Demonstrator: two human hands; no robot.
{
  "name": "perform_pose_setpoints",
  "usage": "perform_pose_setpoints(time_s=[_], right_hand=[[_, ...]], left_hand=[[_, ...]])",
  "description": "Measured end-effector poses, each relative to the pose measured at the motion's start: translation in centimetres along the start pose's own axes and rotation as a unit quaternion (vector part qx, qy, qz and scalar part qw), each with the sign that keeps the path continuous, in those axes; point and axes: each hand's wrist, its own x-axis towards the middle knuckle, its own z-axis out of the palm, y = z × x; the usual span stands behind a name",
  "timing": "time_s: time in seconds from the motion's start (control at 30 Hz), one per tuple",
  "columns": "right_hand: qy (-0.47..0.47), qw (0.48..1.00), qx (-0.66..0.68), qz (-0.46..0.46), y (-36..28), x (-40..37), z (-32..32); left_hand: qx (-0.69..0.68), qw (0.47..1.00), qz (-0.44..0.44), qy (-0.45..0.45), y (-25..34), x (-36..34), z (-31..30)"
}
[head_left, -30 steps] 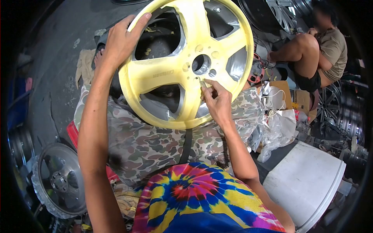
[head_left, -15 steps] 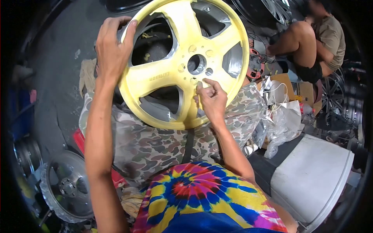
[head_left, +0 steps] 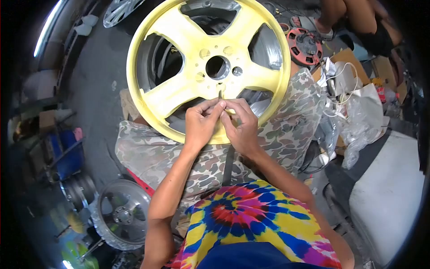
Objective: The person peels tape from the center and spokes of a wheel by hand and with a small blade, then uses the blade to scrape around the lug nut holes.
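A wheel rim (head_left: 168, 101) with a pale yellow coating leans on my lap, its spoked face towards me. Over its lower spoke, just below the centre hole, my left hand (head_left: 201, 123) and my right hand (head_left: 242, 125) meet fingertip to fingertip. Both are closed in a pinch around a small dark strip (head_left: 220, 94), whose thin end sticks up between the fingers. What the strip is made of cannot be made out, and its lower part is hidden. The bolt holes lie just above the fingertips.
Camouflage cloth (head_left: 286, 134) covers my legs. On the right are a red reel (head_left: 304, 46), crumpled clear plastic (head_left: 356, 130) and a white panel (head_left: 389, 193). Another wheel (head_left: 123, 215) with a plastic-wrapped edge lies lower left. Another person's bare legs (head_left: 360, 15) show at upper right.
My left hand has let go of the rim's upper left edge and come down to meet my right hand. The rim has turned slightly, and the view has shifted.
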Motion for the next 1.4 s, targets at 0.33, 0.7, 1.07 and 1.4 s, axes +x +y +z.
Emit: perform_pose_setpoints(time_s=[0.33,0.7,1.07,1.4], right_hand=[[0.022,1.0,0.015,-0.009,4.3,0.2,-2.9],[-0.003,0.998,0.027,0.06,4.6,0.3,-3.3],[0.003,0.994,0.063,0.085,5.3,0.4,-2.8],[0.007,0.993,0.074,0.096,5.5,0.5,-2.6]], left_hand=[[0.43,0.874,0.227,-0.01,4.2,4.2,-3.2],[0.477,0.861,0.173,-0.03,5.3,4.3,-0.9],[0.416,0.897,0.14,0.057,2.2,5.2,-0.1],[0.38,0.914,0.129,0.064,3.0,3.5,0.2]])
